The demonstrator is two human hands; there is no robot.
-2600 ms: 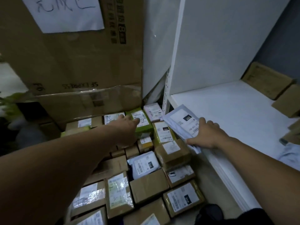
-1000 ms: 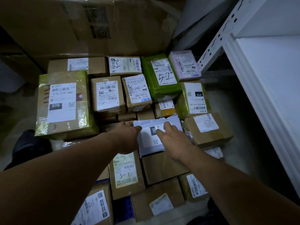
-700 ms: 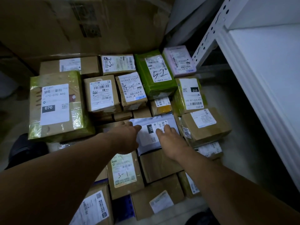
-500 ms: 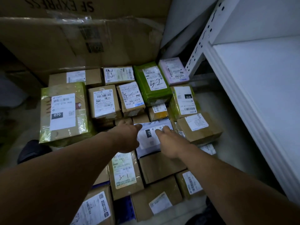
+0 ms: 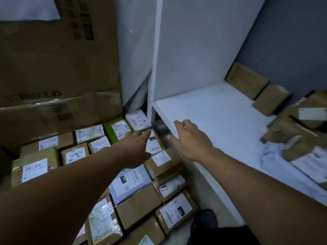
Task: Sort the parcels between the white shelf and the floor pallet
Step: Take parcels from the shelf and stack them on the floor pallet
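Observation:
Several labelled parcels lie packed together on the floor at lower left. Among them a white mailer bag [image 5: 130, 181] lies flat below my left wrist. My left hand [image 5: 137, 147] hovers above the parcels with fingers stretched out, holding nothing. My right hand [image 5: 190, 138] is lifted over the front edge of the white shelf [image 5: 212, 114], fingers loosely spread and empty. A green parcel [image 5: 116, 129] and a pink one [image 5: 138, 119] sit at the far end of the floor pile.
Brown boxes [image 5: 247, 79] lean against the shelf's back wall, and more parcels [image 5: 299, 131] are heaped at its right. A big cardboard carton [image 5: 58, 55] stands behind the floor pile. The shelf's white upright [image 5: 155, 59] rises between them. A dark shoe [image 5: 203, 221] shows at the bottom.
Both hands have let go of the white mailer bag, which now lies on the floor pile. The hands rose and the right one moved toward the shelf; the view lifted.

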